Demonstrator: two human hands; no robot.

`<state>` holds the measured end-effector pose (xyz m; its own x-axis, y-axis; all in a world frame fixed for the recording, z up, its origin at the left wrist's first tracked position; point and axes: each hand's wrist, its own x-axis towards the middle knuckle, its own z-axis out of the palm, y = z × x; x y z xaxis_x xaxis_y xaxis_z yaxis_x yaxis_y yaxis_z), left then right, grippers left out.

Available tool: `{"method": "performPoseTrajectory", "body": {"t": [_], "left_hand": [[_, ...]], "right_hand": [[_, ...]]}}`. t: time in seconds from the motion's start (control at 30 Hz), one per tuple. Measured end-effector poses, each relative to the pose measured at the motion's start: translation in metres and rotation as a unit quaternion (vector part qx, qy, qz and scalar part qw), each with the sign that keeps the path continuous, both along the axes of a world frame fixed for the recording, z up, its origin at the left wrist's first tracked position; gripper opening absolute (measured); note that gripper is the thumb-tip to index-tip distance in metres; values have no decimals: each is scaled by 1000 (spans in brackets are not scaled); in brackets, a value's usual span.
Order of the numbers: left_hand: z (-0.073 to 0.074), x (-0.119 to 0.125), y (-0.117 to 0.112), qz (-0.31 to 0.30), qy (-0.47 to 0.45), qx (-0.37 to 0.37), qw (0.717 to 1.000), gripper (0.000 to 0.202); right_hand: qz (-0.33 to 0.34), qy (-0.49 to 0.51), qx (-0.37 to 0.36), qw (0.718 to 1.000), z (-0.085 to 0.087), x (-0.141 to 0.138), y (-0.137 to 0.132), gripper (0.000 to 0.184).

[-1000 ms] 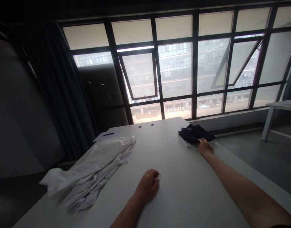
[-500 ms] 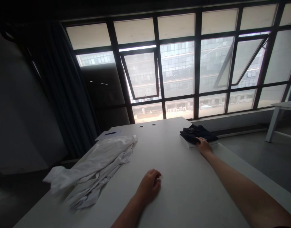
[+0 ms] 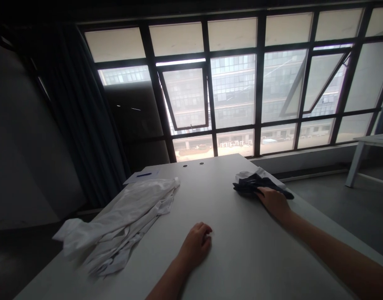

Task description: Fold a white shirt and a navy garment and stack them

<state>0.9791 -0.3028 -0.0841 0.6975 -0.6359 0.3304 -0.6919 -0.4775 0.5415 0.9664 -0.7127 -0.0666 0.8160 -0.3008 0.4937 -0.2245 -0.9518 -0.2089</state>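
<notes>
1. Along the far right edge of the desk (image 3: 229, 208), the right hand (image 3: 274, 204) lies on a crumpled dark navy cloth (image 3: 252, 184) — fingers draped over it, seemingly pinning it in place, though I cannot tell whether they grip it.
2. Behind that cloth, a pale fabric fold (image 3: 249, 174) pokes out.
3. Near the desk's front, the left hand (image 3: 194, 246) rests relaxed and loosely curled, holding nothing.
4. Toward the left edge sprawls a rumpled white cotton garment (image 3: 123, 225) — well apart from both hands, so out of their way.
5. Beyond it lies a white paper sheet (image 3: 141, 177) carrying a slim blue pen (image 3: 144, 175).
</notes>
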Motion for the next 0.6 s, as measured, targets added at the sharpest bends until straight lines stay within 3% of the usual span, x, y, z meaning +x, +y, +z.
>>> {"method": "performPoseTrajectory", "body": {"t": [0.13,0.27,0.4,0.6], "left_hand": [[-1,0,1,-1,-5,6,1000,22],[-2,-1,1,3,-6,7,1000,22],[-2,-2,1,1,-14,10,1000,21],[-1,-2,0,3,-16,9,1000,20]], "right_hand": [[61,26,6,998,-43,-43,20,36],[78,19,16,997,-69,-65,6,50],[29,13,29,999,-70,-65,-10,50],[34,-33,86,995,-51,-45,-14,40]]}}
